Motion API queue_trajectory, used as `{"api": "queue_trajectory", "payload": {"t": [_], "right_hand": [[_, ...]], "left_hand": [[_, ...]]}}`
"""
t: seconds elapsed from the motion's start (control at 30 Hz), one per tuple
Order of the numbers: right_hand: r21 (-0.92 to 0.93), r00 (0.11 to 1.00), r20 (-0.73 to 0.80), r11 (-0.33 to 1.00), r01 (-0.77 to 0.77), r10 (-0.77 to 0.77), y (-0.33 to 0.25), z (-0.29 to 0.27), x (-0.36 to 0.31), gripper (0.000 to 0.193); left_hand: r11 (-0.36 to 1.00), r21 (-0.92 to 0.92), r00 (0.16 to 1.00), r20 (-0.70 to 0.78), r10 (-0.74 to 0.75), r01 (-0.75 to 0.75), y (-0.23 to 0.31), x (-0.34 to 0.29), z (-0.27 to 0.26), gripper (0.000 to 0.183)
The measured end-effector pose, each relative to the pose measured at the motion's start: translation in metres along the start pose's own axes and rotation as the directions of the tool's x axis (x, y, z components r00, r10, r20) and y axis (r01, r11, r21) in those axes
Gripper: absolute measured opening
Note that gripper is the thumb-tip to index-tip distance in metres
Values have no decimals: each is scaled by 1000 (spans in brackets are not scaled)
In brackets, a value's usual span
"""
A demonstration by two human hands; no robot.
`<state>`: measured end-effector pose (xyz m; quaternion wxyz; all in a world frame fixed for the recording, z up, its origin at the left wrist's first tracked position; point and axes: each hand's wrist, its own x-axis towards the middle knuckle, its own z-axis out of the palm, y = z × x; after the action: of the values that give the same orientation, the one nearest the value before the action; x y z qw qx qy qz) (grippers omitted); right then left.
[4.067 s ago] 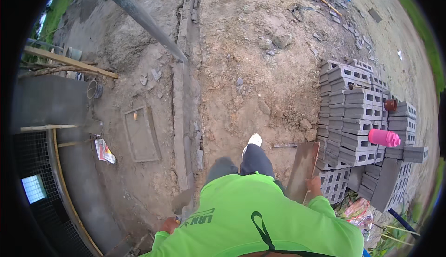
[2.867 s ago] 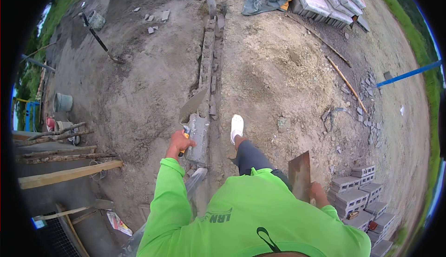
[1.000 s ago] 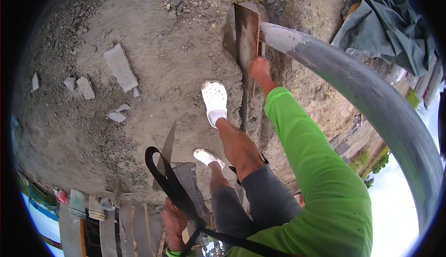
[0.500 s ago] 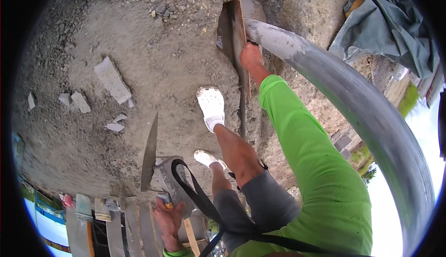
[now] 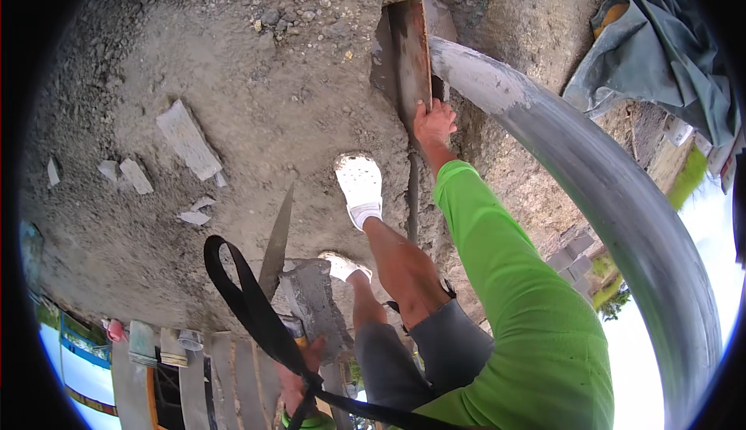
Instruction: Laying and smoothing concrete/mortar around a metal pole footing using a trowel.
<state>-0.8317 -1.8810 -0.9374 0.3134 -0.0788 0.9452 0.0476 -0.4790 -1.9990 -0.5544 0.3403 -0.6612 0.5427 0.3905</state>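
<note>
My right hand (image 5: 435, 125), in a green sleeve, is closed on the lower right edge of a long flat board (image 5: 409, 49) with a worn reddish rim. The board lies tilted along a dark slot in the dirt, its broad face showing. Low on the left, my left hand (image 5: 301, 364) is closed around the handle of a trowel (image 5: 277, 245), its pointed metal blade up. A black strap (image 5: 256, 313) crosses in front and partly hides that hand. Right beside the trowel is a rough grey slab (image 5: 315, 302); I cannot tell whether the hand touches it.
A thick grey pipe (image 5: 575, 142), smeared pale at its far end, curves down the right side. A dark green tarp (image 5: 645, 49) lies at the upper right. Broken pale slabs (image 5: 188, 139) lie on the left dirt, and my white shoes (image 5: 359, 185) stand near the middle.
My right hand has shifted from higher on the board to its lower edge, and the board has turned to show more of its face. The trowel and strap have swung, the strap leftward.
</note>
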Motion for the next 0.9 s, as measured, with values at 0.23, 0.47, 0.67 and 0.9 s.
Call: {"api": "queue_trajectory", "payload": {"t": [0.23, 0.47, 0.67, 0.9], "right_hand": [[72, 996, -73, 996, 46, -41, -7, 13, -1, 47], [3, 995, -95, 1000, 15, -14, -14, -48, -46, 67], [716, 381, 697, 618, -326, -607, -40, -153, -226, 106], [565, 847, 256, 784, 259, -465, -35, -205, -250, 135]], "left_hand": [[987, -145, 987, 152, -48, 70, 9, 23, -1, 34], [873, -484, 993, 57, 105, -65, 21, 37, 4, 34], [730, -664, 968, 37, 246, -160, 104, 23, -19, 35], [535, -817, 891, 59, 450, -216, 187, 73, 33, 33]]}}
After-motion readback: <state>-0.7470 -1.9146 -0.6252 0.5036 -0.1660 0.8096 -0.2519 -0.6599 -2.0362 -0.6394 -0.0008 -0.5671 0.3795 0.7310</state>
